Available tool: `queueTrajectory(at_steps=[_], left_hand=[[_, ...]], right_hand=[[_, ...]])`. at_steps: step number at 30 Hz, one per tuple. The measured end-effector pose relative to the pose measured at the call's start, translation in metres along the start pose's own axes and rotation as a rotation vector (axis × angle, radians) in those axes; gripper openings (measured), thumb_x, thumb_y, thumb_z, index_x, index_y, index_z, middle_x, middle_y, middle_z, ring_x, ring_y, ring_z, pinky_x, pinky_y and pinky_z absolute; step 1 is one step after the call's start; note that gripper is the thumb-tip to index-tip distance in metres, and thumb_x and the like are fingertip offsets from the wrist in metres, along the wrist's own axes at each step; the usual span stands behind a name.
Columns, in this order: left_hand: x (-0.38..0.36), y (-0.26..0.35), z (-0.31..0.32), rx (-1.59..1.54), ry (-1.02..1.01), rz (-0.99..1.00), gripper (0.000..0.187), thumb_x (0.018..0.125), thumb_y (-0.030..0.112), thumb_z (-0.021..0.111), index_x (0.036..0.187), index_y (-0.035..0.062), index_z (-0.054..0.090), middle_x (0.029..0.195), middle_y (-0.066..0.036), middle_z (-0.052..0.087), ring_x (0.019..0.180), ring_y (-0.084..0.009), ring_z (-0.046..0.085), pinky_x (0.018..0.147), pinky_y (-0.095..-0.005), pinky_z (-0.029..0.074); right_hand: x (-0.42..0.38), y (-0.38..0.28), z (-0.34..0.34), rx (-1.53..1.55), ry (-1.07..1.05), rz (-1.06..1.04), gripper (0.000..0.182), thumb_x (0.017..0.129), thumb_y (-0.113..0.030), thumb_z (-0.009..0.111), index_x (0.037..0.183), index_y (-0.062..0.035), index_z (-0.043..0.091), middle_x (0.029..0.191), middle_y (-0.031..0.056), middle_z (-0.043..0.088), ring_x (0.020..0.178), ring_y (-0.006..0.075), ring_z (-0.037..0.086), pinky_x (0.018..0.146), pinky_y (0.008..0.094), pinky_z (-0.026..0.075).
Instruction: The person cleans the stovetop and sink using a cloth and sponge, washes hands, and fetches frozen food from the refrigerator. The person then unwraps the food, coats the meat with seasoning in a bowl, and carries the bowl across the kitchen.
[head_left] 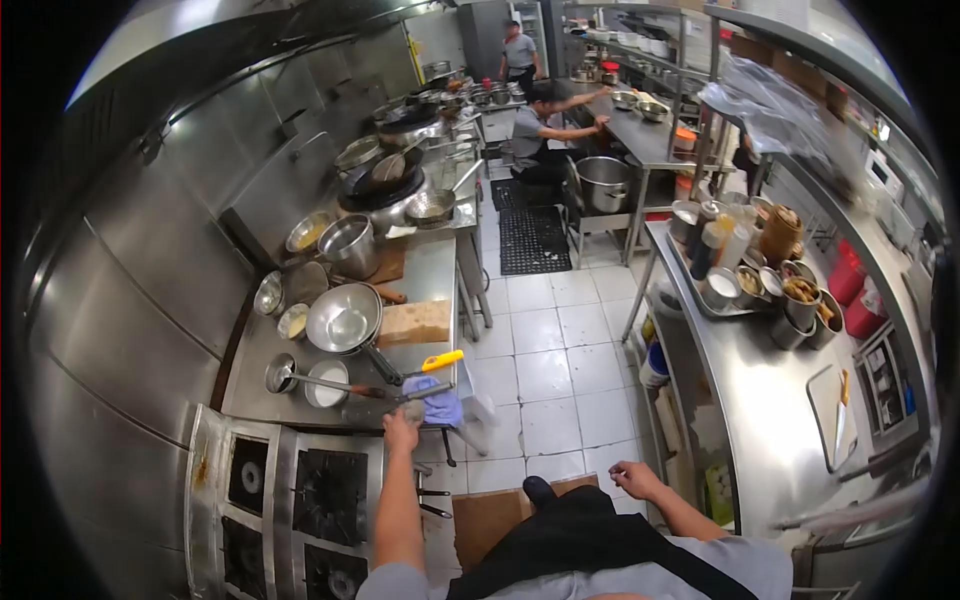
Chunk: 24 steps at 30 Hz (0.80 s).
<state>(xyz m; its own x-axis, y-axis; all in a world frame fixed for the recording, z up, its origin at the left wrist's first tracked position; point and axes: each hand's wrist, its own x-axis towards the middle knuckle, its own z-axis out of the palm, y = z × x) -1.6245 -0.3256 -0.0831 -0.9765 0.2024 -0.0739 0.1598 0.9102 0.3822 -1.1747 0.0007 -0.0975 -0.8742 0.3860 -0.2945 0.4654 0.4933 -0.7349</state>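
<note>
My left hand (pixel 400 432) reaches to the front corner of the left steel counter, its fingers closed at a greyish wad (pixel 412 411) that I cannot make out clearly. Right beside it lies a blue-purple cloth (pixel 432 402). A dark pan-like thing with a grey handle lies at the same corner. Farther in, a wok (pixel 344 318) rests tilted on the counter near a yellow-handled tool (pixel 442 361). A ladle (pixel 283 374) lies across a bowl of white stuff (pixel 327 384). My right hand (pixel 637 480) hangs over the floor by the right table, fingers loosely curled, holding nothing visible.
Gas burners (pixel 330 495) stand below my left arm. On the right table (pixel 720 370) are a tray of sauce bottles and tins, and a knife (pixel 842 405) on a cutting board (pixel 832 425). Two people work farther back, near a large pot (pixel 603 184) and a black mat (pixel 533 240).
</note>
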Motion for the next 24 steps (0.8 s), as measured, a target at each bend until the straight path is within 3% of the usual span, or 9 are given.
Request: queueTrajectory(at_steps=[3,9,12,14,16,18,19,22,24], left_hand=[[0.010,-0.027,0.002,-0.186,0.174,0.228,0.040,0.082,0.022,0.062,0.113,0.0001,0.053,0.099,-0.022,0.055,0.097,-0.0386,0.053,0.084,-0.0447,0.042],[-0.061,0.024,-0.092,-0.846,0.218,-0.045,0.040,0.093,0.031,0.047,0.109,-0.0041,0.055,0.112,-0.021,0.054,0.099,-0.0331,0.053,0.084,-0.0377,0.041],[-0.092,0.041,-0.118,-0.821,0.185,-0.106,0.041,0.094,0.033,0.042,0.110,-0.0026,0.055,0.110,-0.019,0.057,0.097,-0.0297,0.055,0.085,-0.0347,0.041],[-0.102,0.038,-0.120,-0.763,0.083,0.036,0.043,0.096,0.033,0.041,0.115,-0.0039,0.053,0.114,-0.017,0.055,0.101,-0.0265,0.053,0.087,-0.0331,0.040],[-0.113,0.048,-0.131,-0.697,-0.031,0.195,0.046,0.097,0.033,0.040,0.119,-0.0053,0.050,0.117,-0.015,0.054,0.104,-0.0233,0.052,0.090,-0.0314,0.038],[-0.135,0.066,-0.155,-0.644,0.128,0.325,0.045,0.094,0.034,0.043,0.111,-0.0058,0.054,0.101,-0.015,0.062,0.092,-0.0241,0.057,0.086,-0.0317,0.041],[-0.142,0.052,-0.157,-0.870,0.063,0.142,0.045,0.095,0.033,0.044,0.111,-0.0080,0.052,0.104,-0.013,0.060,0.095,-0.0213,0.057,0.086,-0.0303,0.041],[-0.158,0.043,-0.170,-1.317,-0.034,0.161,0.042,0.095,0.031,0.045,0.110,-0.0075,0.054,0.102,-0.011,0.061,0.095,-0.0175,0.056,0.085,-0.0296,0.042],[-0.159,0.038,-0.161,-1.298,-0.140,0.192,0.042,0.095,0.031,0.044,0.110,-0.0071,0.054,0.101,-0.011,0.061,0.094,-0.0170,0.055,0.084,-0.0297,0.042]], right_hand=[[0.077,-0.018,-0.015,0.004,-0.093,-0.062,0.025,0.088,-0.021,0.056,0.099,0.0001,0.061,0.077,0.0094,0.066,0.071,0.0159,0.065,0.067,0.0299,0.050],[0.197,-0.162,-0.001,0.477,-0.326,-0.175,0.029,0.091,-0.024,0.057,0.108,-0.0018,0.058,0.095,0.0045,0.063,0.086,0.0119,0.060,0.071,0.0257,0.049],[0.220,-0.251,0.039,0.784,-0.381,-0.471,0.037,0.091,-0.031,0.055,0.120,-0.0072,0.052,0.105,0.0032,0.060,0.094,0.0111,0.056,0.075,0.0240,0.048],[0.212,-0.305,0.057,1.011,-0.529,-0.279,0.037,0.091,-0.032,0.055,0.118,-0.0062,0.051,0.101,0.0019,0.057,0.092,0.0086,0.053,0.077,0.0242,0.046],[0.203,-0.329,0.075,0.927,-0.575,-0.390,0.033,0.091,-0.032,0.056,0.112,-0.0063,0.053,0.096,0.0006,0.057,0.087,0.0080,0.052,0.075,0.0244,0.045],[0.193,-0.330,0.090,0.850,-0.605,-0.500,0.030,0.090,-0.032,0.057,0.106,-0.0063,0.055,0.091,-0.0006,0.056,0.082,0.0073,0.050,0.073,0.0246,0.044],[0.187,-0.323,0.096,0.802,-0.610,-0.482,0.029,0.089,-0.032,0.058,0.102,-0.0067,0.056,0.087,-0.0008,0.057,0.080,0.0075,0.050,0.069,0.0257,0.043],[0.161,-0.305,0.094,0.808,-0.424,-0.424,0.027,0.086,-0.032,0.063,0.088,-0.0058,0.056,0.072,-0.0023,0.053,0.068,0.0078,0.045,0.059,0.0278,0.038],[0.149,-0.281,0.104,0.528,-0.342,-0.623,0.029,0.084,-0.032,0.065,0.088,-0.0054,0.055,0.074,0.0017,0.053,0.069,0.0123,0.048,0.061,0.0297,0.039]])
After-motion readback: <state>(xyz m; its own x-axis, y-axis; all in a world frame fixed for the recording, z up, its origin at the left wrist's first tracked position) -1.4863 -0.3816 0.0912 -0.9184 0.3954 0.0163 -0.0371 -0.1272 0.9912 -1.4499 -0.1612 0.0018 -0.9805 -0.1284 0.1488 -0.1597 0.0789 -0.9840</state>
